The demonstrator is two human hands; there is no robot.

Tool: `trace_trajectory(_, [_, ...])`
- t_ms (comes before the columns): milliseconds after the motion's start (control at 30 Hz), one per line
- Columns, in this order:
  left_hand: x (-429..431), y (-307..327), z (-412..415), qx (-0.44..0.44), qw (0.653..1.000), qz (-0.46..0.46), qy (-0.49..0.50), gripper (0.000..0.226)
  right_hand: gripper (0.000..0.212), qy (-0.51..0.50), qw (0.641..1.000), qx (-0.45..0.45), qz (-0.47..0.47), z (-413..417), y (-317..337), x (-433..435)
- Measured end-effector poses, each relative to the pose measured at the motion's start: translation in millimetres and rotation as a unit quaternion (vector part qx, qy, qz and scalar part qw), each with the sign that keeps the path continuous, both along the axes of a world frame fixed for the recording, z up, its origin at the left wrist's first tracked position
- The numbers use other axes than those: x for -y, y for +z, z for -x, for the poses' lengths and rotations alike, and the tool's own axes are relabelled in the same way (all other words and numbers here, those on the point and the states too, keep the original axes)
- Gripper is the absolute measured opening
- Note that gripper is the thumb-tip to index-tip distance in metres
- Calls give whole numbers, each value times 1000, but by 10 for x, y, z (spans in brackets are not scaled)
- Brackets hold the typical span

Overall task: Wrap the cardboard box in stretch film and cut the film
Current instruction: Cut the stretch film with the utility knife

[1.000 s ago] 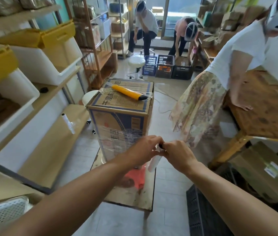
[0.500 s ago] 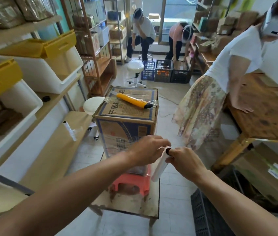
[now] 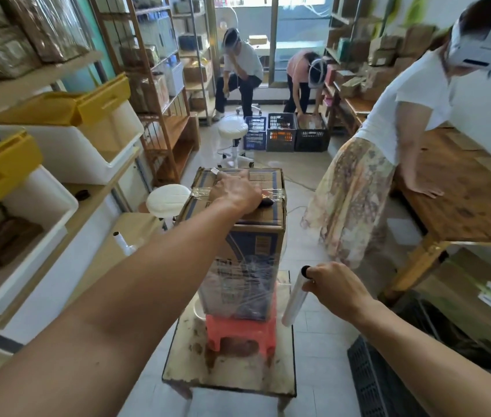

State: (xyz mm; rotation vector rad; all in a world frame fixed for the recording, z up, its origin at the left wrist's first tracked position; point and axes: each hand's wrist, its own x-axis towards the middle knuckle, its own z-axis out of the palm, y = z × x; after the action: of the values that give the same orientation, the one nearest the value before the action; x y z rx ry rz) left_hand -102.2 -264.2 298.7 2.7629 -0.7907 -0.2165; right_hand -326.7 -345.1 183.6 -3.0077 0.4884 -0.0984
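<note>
Left hand [image 3: 233, 191] flat on top of cardboard box [image 3: 247, 218], fingers spread, covering knife, only dark tip [image 3: 266, 202] peeking out. Box upright on red stool [image 3: 241, 334] on tabletop [image 3: 229, 377]. Right hand [image 3: 335, 285] at 3 o'clock of box, grip closed round stretch film roll [image 3: 295, 299]; film [image 3: 244, 284] around box's lower half.

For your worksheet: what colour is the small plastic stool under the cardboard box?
Red-orange small plastic stool, clearest in the head view.
</note>
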Motion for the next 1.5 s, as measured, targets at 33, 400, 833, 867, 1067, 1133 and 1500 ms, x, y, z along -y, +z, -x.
trace_trajectory(33, [10,-6,-22,-19,999,27,1,51,20,0,1000,-2,-3,-1,1,3])
trace_trajectory(400, [-363,-48,120,-108,957,260,-76,44,18,10,1000,-2,-8,-18,112,-34])
trace_trajectory(833, [-901,-778,1139,-114,903,377,-174,30,17,52,999,14,5,28,-24,-37])
trace_trajectory(867, [-931,-884,1202,-120,899,387,-167,29,17,60,998,17,12,32,-38,-27])
trace_trajectory(1067, [-1005,-1192,1575,-155,879,441,-92,21,20,79,995,21,49,121,-97,45])
trace_trajectory(1133, [-1009,-1256,1672,-159,873,455,-74,24,22,81,995,27,50,133,-91,41])
trace_trajectory(1500, [-853,-1836,1772,-339,882,328,-4,30,22,87,994,7,59,164,-39,0])
